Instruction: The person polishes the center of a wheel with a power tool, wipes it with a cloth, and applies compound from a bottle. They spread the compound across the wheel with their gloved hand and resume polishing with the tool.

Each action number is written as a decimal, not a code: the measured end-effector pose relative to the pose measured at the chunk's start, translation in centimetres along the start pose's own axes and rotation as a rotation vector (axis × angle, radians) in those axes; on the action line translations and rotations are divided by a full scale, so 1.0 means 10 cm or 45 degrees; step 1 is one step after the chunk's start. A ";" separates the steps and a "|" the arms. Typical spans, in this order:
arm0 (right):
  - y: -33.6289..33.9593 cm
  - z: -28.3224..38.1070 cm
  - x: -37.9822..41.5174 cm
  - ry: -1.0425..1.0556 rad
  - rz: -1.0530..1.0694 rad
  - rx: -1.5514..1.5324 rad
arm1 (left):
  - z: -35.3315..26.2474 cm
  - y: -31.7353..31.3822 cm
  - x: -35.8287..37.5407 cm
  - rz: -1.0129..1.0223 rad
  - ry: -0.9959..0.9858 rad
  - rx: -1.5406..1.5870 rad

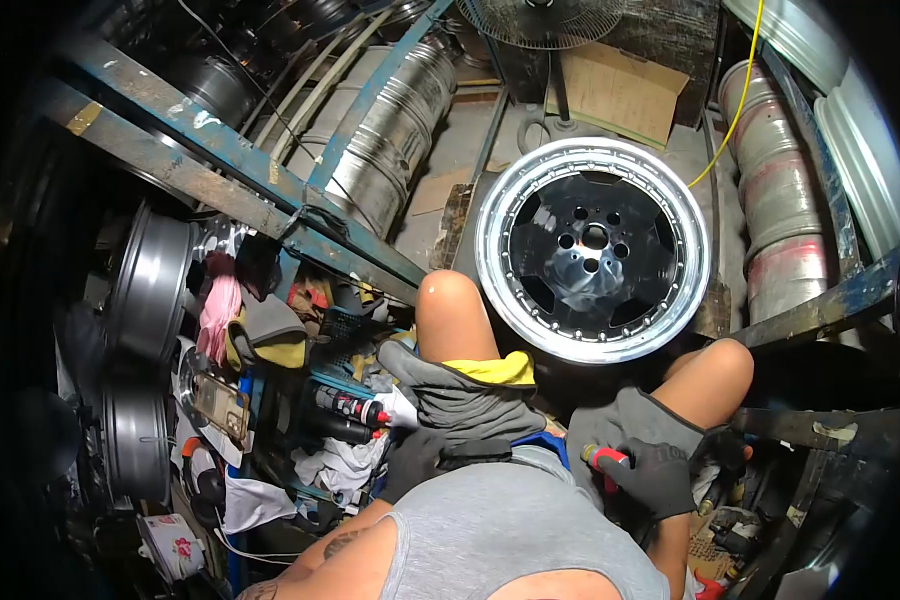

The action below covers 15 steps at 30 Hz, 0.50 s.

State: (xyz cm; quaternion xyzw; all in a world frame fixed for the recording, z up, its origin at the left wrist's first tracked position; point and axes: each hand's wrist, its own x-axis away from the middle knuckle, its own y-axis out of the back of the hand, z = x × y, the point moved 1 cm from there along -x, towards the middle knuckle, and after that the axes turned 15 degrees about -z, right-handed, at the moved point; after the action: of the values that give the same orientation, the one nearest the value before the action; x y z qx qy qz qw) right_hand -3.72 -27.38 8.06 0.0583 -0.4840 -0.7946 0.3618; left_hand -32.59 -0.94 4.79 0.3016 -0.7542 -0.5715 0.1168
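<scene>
One red object (607, 457), apparently within right gloved fingers (638, 474), wheel (630, 255) beyond.

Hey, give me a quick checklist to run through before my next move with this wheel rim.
1. Right hand gripping the red tool: ok.
2. Left hand free: cannot tell, too dark to read its grip.
3. Dark gloves on both hands: ok.
4. Wheel rim with its face toward the camera: ok.
5. Red tool apart from the rim: ok, a gap shows.
6. Yellow cable clear of the rim: cannot tell, its lower end disappears near the rim's edge.
</scene>
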 end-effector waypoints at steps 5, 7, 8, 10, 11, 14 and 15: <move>-0.02 -0.07 0.00 0.097 -0.083 0.013 | -0.26 0.30 -0.39 -0.067 -0.351 0.135; -0.05 -0.10 0.00 0.126 -0.109 0.011 | -0.37 0.45 -0.46 0.015 -0.327 0.120; -0.06 -0.11 0.01 0.141 -0.123 0.005 | -0.29 0.37 -0.34 0.042 -0.245 0.082; -0.10 -0.14 0.03 0.145 -0.134 0.006 | -0.10 0.15 -0.05 0.079 -0.100 -0.005; -0.12 -0.15 0.04 0.146 -0.141 0.003 | -0.10 0.21 0.04 0.219 0.099 -0.118; -0.10 -0.07 0.08 0.041 -0.103 -0.046 | 0.01 0.47 0.36 0.480 0.362 -0.195; -0.13 -0.09 0.10 0.036 -0.144 -0.051 | 0.05 0.58 0.46 0.570 0.407 -0.182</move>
State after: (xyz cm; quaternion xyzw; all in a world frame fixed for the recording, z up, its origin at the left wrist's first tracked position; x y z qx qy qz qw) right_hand -4.75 -28.31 6.82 0.0894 -0.4588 -0.8225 0.3240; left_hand -38.37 -2.28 9.27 0.2050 -0.7319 -0.5282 0.3785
